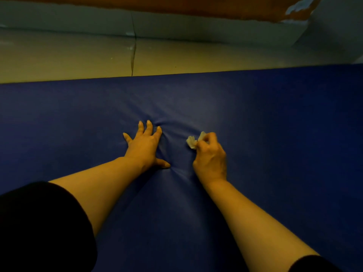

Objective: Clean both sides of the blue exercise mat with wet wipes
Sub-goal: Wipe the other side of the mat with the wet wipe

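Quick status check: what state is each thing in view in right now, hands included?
blue exercise mat: spread flat on the floor, dented and creased around the left hand.
wet wipe: crumpled, pinched in the right hand's fingers.
left hand: fingers spread, pressing the mat.
right hand: curled around the wipe, low over the mat.

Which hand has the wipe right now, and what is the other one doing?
The right hand pinches the crumpled wet wipe against the blue mat. The left hand holds nothing; it presses flat, fingers spread, denting the mat.
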`<state>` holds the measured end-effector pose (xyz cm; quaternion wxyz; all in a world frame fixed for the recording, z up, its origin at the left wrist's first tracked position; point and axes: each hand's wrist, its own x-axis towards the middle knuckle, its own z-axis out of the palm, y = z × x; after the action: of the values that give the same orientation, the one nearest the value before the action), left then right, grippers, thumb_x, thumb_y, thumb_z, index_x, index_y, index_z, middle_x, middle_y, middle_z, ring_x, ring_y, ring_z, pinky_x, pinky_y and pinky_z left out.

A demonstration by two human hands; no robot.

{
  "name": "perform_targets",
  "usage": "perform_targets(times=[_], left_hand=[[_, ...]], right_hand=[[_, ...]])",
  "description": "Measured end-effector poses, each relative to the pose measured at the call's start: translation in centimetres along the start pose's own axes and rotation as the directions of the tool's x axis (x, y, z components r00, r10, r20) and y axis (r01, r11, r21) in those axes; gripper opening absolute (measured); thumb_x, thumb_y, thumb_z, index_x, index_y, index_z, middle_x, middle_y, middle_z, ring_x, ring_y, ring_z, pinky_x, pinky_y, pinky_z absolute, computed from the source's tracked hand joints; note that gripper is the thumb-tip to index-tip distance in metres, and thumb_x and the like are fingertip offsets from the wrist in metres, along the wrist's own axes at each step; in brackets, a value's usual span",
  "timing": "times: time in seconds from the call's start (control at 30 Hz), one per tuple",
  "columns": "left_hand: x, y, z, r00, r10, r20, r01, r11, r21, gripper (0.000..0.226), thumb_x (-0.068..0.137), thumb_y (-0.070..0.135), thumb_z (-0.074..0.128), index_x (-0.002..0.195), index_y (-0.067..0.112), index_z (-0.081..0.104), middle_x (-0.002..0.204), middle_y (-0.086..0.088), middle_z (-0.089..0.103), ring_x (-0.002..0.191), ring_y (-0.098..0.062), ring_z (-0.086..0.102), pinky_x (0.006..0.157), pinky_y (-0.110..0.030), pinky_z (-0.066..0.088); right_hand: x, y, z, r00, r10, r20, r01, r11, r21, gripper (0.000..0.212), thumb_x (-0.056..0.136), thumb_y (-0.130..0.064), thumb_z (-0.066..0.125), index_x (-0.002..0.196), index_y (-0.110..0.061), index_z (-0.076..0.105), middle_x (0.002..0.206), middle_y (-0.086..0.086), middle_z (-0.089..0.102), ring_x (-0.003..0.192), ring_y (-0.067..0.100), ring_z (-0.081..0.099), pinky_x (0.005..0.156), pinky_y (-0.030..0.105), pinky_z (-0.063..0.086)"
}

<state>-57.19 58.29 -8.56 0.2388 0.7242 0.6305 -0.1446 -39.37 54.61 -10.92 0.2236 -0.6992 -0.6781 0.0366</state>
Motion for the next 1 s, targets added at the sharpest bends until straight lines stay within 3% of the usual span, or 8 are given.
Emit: perform_targets(times=[0.13, 0.2, 0.27, 0.47, 0.63, 0.73, 0.83, 1.0], left_hand=[[0.0, 0.0, 0.0, 1.0, 0.005, -0.006, -0.005, 1.0, 0.006, 0.121, 0.069, 0.061, 0.074, 0.155, 0.019, -0.001, 0.16, -0.01, -0.015, 0.146, -0.034, -0.015, 0.107, -0.072, 0.004], [0.0, -0.1, 0.0, 1.0, 0.008, -0.008, -0.008, 1.0, 0.006, 0.12, 0.071, 0.061, 0.072, 0.155, 0.019, -0.001, 0.16, -0.01, -0.016, 0.146, -0.034, -0.016, 0.108, -0.073, 0.004], [-0.2, -0.1, 0.1, 1.0, 0.012, -0.006, -0.012, 1.0, 0.003, 0.12, 0.071, 0.062, 0.072, 0.155, 0.019, -0.003, 0.16, -0.01, -0.017, 0.146, -0.034, -0.016, 0.109, -0.072, 0.003], [-1.8, 1.0, 0.7, 0.999, -0.031, -0.029, 0.03, 0.999, -0.044, 0.109, 0.082, 0.053, 0.068, 0.155, 0.017, -0.006, 0.161, -0.009, -0.015, 0.148, -0.03, -0.012, 0.114, -0.063, 0.005], [-5.2, 3.1, 3.1, 1.0, -0.023, 0.003, 0.023, 1.0, -0.02, 0.071, 0.103, 0.029, 0.044, 0.154, 0.011, -0.002, 0.161, -0.009, -0.014, 0.148, -0.028, -0.009, 0.114, -0.061, 0.01], [-7.7, 3.6, 4.4, 0.997, 0.03, 0.071, -0.029, 1.0, -0.011, 0.069, 0.103, 0.028, 0.042, 0.154, 0.011, 0.0, 0.162, -0.007, -0.012, 0.149, -0.026, -0.008, 0.114, -0.06, 0.01], [-10.1, 4.3, 5.1, 0.991, 0.049, 0.122, -0.045, 0.998, -0.041, 0.068, 0.104, 0.028, 0.04, 0.154, 0.011, -0.001, 0.162, -0.007, -0.011, 0.149, -0.025, -0.007, 0.116, -0.057, 0.008], [-13.4, 5.5, 6.7, 0.983, 0.069, 0.17, -0.06, 0.996, -0.06, 0.067, 0.104, 0.031, 0.038, 0.155, 0.015, -0.002, 0.162, -0.006, -0.01, 0.149, -0.024, -0.006, 0.117, -0.056, 0.007]], right_hand=[[-2.6, -3.0, -0.5, 0.983, -0.178, 0.04, 0.175, 0.982, 0.067, 0.007, 0.075, -0.006, 0.064, 0.08, -0.002, 0.06, 0.08, 0.014, 0.058, 0.052, 0.033, 0.052, 0.043, 0.032, 0.042], [-3.4, -3.7, -1.3, 0.928, -0.272, 0.254, 0.253, 0.962, 0.106, 0.021, 0.066, 0.003, 0.068, 0.081, -0.004, 0.056, 0.087, 0.015, 0.056, 0.062, 0.034, 0.054, 0.048, 0.035, 0.043], [-2.9, -2.6, -2.2, 0.888, -0.226, 0.401, 0.207, 0.974, 0.092, 0.013, 0.077, -0.001, 0.06, 0.087, -0.006, 0.053, 0.1, 0.013, 0.052, 0.08, 0.034, 0.053, 0.058, 0.038, 0.037], [-3.0, -0.3, -3.4, 0.974, 0.119, 0.194, -0.124, 0.992, 0.016, 0.009, 0.089, -0.006, 0.052, 0.082, -0.001, 0.053, 0.098, 0.019, 0.051, 0.076, 0.041, 0.052, 0.061, 0.044, 0.038], [-6.7, -3.4, -2.6, 0.923, -0.172, 0.343, 0.128, 0.981, 0.148, 0.004, 0.082, -0.004, 0.056, 0.078, -0.005, 0.055, 0.091, 0.017, 0.053, 0.072, 0.039, 0.054, 0.058, 0.041, 0.039], [-5.8, -0.8, -4.3, 0.91, -0.054, 0.411, 0.027, 0.997, 0.072, 0.011, 0.08, 0.0, 0.052, 0.089, -0.004, 0.055, 0.106, 0.016, 0.053, 0.091, 0.038, 0.054, 0.072, 0.04, 0.039], [-6.2, 1.3, -6.2, 0.949, 0.177, 0.261, -0.174, 0.984, -0.033, 0.014, 0.08, 0.004, 0.051, 0.092, 0.0, 0.056, 0.107, 0.019, 0.053, 0.091, 0.041, 0.053, 0.07, 0.042, 0.036], [-10.5, -2.8, -5.3, 0.945, -0.039, 0.324, -0.003, 0.992, 0.126, 0.006, 0.079, 0.0, 0.06, 0.075, -0.001, 0.056, 0.09, 0.02, 0.054, 0.074, 0.039, 0.056, 0.059, 0.038, 0.039]])
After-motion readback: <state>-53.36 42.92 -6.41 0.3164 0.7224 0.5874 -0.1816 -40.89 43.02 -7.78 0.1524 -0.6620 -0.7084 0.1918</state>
